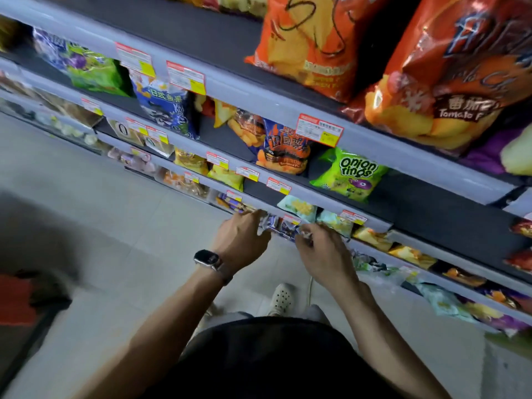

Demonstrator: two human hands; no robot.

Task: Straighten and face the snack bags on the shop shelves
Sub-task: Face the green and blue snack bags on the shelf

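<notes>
Both my hands reach down to a low shelf. My left hand (240,240), with a watch on its wrist, and my right hand (322,249) each pinch an end of a blue-purple snack bag (280,226) at the shelf's front edge. Pale teal bags (299,207) stand just behind it. Higher up, a green onion rings bag (349,175) and a blue-orange bag (283,148) sit on the middle shelf. Large orange tomato crisp bags (437,87) fill the top shelf.
Grey shelf rails (259,90) carry red and yellow price tags. More small bags line the lower shelves to the right (449,303) and left (190,161). Pale floor tiles (115,226) lie below; my shoe (283,298) stands near the shelf base.
</notes>
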